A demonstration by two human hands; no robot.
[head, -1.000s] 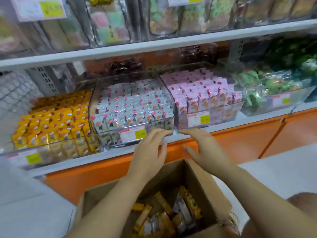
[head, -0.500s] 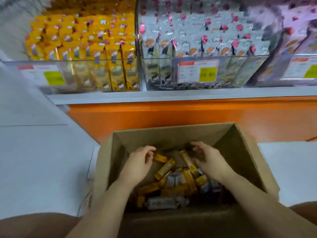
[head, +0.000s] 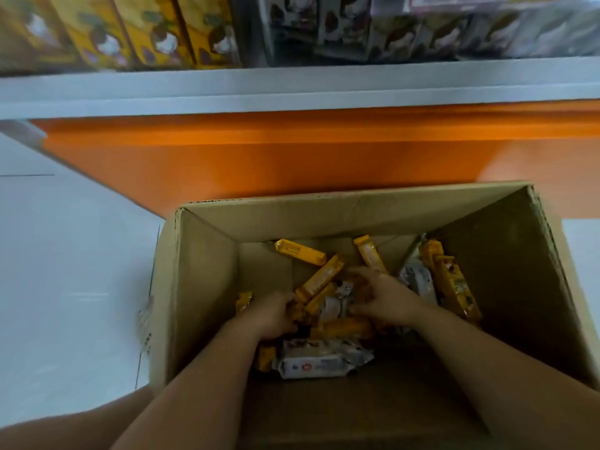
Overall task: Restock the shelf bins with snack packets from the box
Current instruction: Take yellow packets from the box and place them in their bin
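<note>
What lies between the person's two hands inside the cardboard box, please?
In the head view, a loose heap of yellow and silver snack packets lies between the left hand and the right hand, inside the box.

Left hand [head: 276, 315] curled, right hand [head: 384, 297] palm-down

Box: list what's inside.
Loose yellow packets and silver packets in the box; left hand grips yellow ones, right hand reaches among them. Anything under the hands is covered.

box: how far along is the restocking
Done: the shelf bins above show packets at their fronts. In hand: the left hand grips yellow packets in the box; the right hand rests on packets, grip unclear. Left: loose yellow and silver packets to shelve.
</note>
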